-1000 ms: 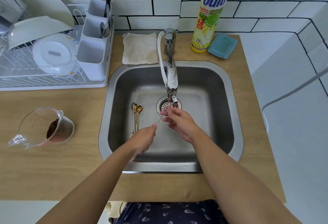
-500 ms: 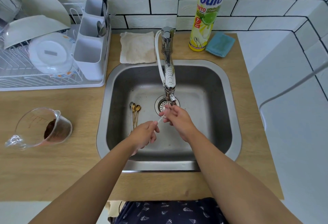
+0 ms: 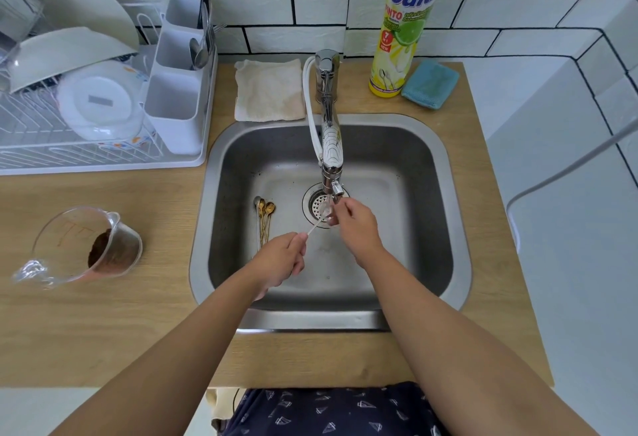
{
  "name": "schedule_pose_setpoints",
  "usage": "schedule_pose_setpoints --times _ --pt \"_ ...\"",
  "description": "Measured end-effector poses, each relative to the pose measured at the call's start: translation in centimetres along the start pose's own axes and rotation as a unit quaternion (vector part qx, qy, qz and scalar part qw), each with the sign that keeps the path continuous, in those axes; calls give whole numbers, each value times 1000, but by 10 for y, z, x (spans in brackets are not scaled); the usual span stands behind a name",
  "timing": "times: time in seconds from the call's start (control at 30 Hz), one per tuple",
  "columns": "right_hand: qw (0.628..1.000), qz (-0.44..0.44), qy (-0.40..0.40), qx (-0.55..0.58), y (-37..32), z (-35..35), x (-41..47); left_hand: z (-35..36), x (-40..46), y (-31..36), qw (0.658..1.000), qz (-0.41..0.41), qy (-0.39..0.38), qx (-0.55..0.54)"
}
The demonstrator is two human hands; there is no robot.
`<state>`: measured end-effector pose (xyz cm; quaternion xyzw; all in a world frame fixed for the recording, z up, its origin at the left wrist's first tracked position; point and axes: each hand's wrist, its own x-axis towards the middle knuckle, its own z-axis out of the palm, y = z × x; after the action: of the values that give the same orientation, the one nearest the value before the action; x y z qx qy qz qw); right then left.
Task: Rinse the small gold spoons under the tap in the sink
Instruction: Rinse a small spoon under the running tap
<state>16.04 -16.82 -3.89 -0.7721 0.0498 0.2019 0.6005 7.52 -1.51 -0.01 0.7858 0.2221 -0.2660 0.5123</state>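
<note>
A thin small spoon (image 3: 316,225) is held over the drain of the steel sink (image 3: 445,263), just under the tap's spout (image 3: 332,159). My left hand (image 3: 281,261) pinches the handle end. My right hand (image 3: 352,223) has its fingers round the bowl end, right below the spout, where a thin stream of water falls. Several more small gold spoons (image 3: 265,216) lie bunched on the sink floor, left of the drain (image 3: 316,206).
A dish rack (image 3: 86,114) with plates and a cutlery holder stands at the back left. A glass measuring cup (image 3: 89,245) with brown powder lies on the counter left of the sink. Behind the sink are a cloth (image 3: 267,90), a dish-soap bottle (image 3: 405,24) and a blue sponge (image 3: 429,83).
Both hands have kept the spoon under the spout, and the left hand has shifted slightly along the handle. The spoons on the sink floor have not moved.
</note>
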Motion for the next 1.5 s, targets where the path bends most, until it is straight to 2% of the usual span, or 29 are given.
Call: schedule_pose_setpoints --times 0.13,0.27,0.4,0.57,0.67,0.77,0.93,1.03,1.13,1.23,1.37,1.4,1.5 --pt "996 -5 -74 -43 7 1 -5 -2 1 9 1000 5 -8 -8" --pt "998 8 -45 34 7 1 -4 -2 4 13 1000 2 -8 -9" --pt "991 -20 -131 12 7 -1 -4 -4 4 7 998 -29 -22 -48" --pt "994 -11 -111 -21 7 -2 0 -5 2 -1 997 -41 -32 -60" --pt "990 17 -134 35 6 -3 3 -5 3 -5 997 -46 -35 -61" --pt "984 65 -125 106 6 0 3 -5 2 -7 996 -36 -38 -68" --pt "954 110 -153 232 7 -8 5 -10 -2 -5 989 4 -82 -124" --pt "964 73 -169 190 7 -14 4 -10 -3 -5 988 15 -95 -119" --pt "984 39 -136 111 6 -11 4 -6 -4 -7 991 30 -71 -110" --pt "990 28 -97 97 5 -4 3 -1 -1 -7 998 33 -32 -54" --pt "987 -3 -163 2 8 3 -3 1 3 -4 998 29 -5 -53" --pt "988 -6 -151 -18 8 3 -3 0 4 -3 998 26 -6 -55" --pt "999 -13 -46 -10 6 1 2 -2 4 -4 999 14 -21 -42"
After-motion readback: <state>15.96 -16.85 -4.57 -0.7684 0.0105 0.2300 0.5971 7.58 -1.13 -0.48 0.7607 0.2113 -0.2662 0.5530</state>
